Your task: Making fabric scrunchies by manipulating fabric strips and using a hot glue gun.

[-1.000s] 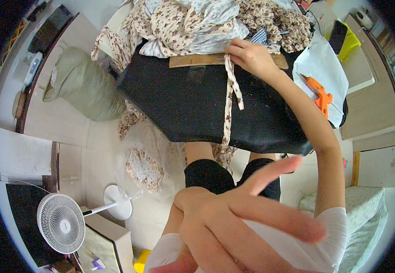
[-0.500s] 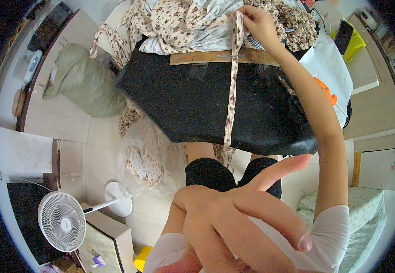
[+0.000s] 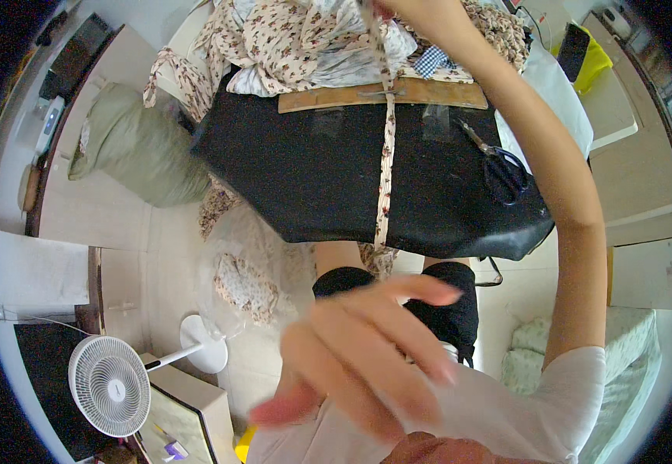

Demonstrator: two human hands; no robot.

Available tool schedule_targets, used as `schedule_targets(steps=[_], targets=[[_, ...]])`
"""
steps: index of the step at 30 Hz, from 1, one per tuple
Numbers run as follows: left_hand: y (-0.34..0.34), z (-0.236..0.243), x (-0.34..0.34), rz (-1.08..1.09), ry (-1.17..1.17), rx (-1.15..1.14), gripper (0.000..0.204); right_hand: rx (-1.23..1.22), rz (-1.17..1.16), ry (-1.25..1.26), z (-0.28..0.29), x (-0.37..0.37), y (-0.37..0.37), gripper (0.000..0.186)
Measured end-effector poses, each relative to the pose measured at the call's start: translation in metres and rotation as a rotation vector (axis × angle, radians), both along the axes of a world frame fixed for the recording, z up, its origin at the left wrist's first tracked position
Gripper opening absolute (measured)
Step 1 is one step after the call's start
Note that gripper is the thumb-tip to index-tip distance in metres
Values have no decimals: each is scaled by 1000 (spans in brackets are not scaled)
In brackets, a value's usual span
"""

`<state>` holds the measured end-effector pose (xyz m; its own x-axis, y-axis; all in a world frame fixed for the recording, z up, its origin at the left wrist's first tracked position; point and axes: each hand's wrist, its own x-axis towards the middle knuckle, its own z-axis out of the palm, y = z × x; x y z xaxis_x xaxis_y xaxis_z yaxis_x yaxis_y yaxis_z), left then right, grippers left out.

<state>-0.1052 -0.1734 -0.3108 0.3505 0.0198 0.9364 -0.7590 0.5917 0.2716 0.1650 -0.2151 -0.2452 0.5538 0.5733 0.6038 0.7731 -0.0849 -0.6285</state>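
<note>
My right hand (image 3: 417, 14) reaches to the far edge, fingers closed on a narrow floral fabric strip (image 3: 385, 166); the fingertips are partly cut off by the picture's edge. The strip runs toward me over a black work surface (image 3: 289, 170) and hangs past its near edge. It crosses a wooden slat (image 3: 312, 100) at a small metal piece (image 3: 382, 93). Close to the camera, my left hand (image 3: 367, 348) is raised, blurred, with fingers apart and nothing visible in it.
Dark-handled scissors (image 3: 498, 166) lie on the right of the surface. Floral cloth (image 3: 274, 39) is heaped behind, beside gathered trim (image 3: 498, 31). A white fan (image 3: 111, 385) stands lower left, near a plastic bag (image 3: 247, 290). A phone (image 3: 574, 50) is far right.
My right hand has moved farther away and slightly left, drawing the strip taut along the surface. My left hand has shifted left. The scissors show more fully; the orange item is out of sight.
</note>
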Motion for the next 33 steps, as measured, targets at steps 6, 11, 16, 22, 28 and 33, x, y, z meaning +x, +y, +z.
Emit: schedule_targets(steps=[6, 11, 16, 22, 28, 33], targets=[[39, -76, 2, 579, 1270, -303, 59, 18, 200, -681, -76, -114, -50, 19], [26, -82, 21, 156, 1403, -30, 47, -243, 274, -788, -131, -171, -97, 33], [15, -95, 18, 63, 1471, 150, 27, -313, 250, -738, -127, -205, -130, 32], [7, -94, -1, 177, 1554, 146, 27, -216, -692, -204, -134, -128, -205, 26], [-10, -117, -17, 279, 1482, 107, 25, -517, -1038, 36, -151, -77, -263, 41], [-15, -127, -21, 324, 1453, 111, 28, -103, -492, 1114, -130, -26, -307, 38]])
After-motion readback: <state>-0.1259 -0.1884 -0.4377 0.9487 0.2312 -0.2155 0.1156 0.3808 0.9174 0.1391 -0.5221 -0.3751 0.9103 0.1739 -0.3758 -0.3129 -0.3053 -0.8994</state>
